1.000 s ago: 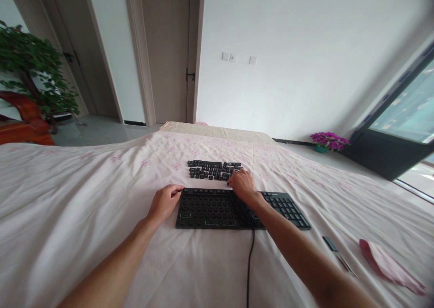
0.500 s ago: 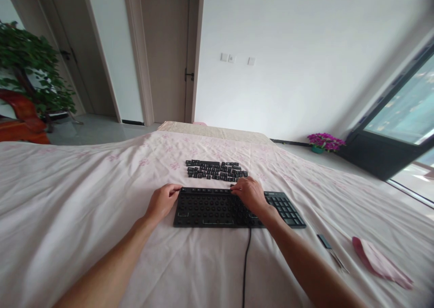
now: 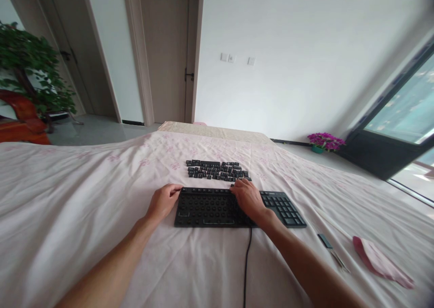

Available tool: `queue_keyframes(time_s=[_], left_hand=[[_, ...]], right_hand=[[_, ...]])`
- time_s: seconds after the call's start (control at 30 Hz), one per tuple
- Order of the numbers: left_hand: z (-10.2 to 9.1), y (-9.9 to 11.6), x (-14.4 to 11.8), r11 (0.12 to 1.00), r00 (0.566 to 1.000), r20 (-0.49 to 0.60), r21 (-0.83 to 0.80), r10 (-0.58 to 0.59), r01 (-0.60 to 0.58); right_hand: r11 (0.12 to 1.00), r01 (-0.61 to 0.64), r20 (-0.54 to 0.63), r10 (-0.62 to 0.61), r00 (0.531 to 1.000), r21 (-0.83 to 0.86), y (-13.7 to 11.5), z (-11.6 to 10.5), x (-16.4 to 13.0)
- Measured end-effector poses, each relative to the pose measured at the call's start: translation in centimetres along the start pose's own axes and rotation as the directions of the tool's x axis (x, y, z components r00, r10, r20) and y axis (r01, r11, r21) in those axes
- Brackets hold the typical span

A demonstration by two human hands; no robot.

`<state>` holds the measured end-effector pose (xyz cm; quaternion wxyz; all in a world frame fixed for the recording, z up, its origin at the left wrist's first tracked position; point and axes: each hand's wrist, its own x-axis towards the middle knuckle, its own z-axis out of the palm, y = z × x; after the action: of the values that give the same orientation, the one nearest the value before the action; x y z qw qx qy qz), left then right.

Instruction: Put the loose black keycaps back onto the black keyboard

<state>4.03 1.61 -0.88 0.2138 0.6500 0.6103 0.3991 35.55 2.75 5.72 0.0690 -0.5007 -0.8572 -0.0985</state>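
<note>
A black keyboard [image 3: 206,208] lies flat on the bedspread. Most of its left and middle part is stripped of keycaps, while the number pad [image 3: 286,210] on the right has its keys on. My left hand [image 3: 165,202] grips the keyboard's far left corner between thumb and fingers. Bent over the top edge, right of the middle, is my right hand [image 3: 248,198]. Its fingers are drawn together at the top key row, and whatever is between them is hidden. Beyond the keyboard lie loose black keycaps [image 3: 210,170] in rough rows.
A black cable [image 3: 247,267] runs from the keyboard toward me. To the right are a keycap puller [image 3: 332,251] with wire prongs and a pink cloth [image 3: 381,263]. A patterned bedspread [image 3: 101,186] covers the surface. Purple flowers [image 3: 326,142] stand on the floor by the wall.
My right hand has shifted slightly to the left along the keyboard's top edge, showing a little more of the area beside the number pad. The left hand keeps its grip on the corner.
</note>
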Motion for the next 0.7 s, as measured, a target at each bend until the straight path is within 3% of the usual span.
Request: queue_keyframes(time_s=[0.27,0.57,0.7], left_hand=[[-0.1,0.2,0.0,1.000,1.000,-0.011,0.019,0.000,0.001],[-0.1,0.3,0.0,1.000,1.000,-0.005,0.012,-0.008,0.008],[-0.1,0.3,-0.1,1.000,1.000,-0.010,0.013,-0.010,0.010]], right_hand=[[0.988,-0.011,-0.030,0.006,1.000,-0.155,-1.5,0.9,-1.8],[0.989,-0.099,0.010,0.098,0.995,0.108,0.5,0.6,-0.1],[0.987,-0.101,-0.012,0.103,0.995,0.127,0.7,0.8,0.3]])
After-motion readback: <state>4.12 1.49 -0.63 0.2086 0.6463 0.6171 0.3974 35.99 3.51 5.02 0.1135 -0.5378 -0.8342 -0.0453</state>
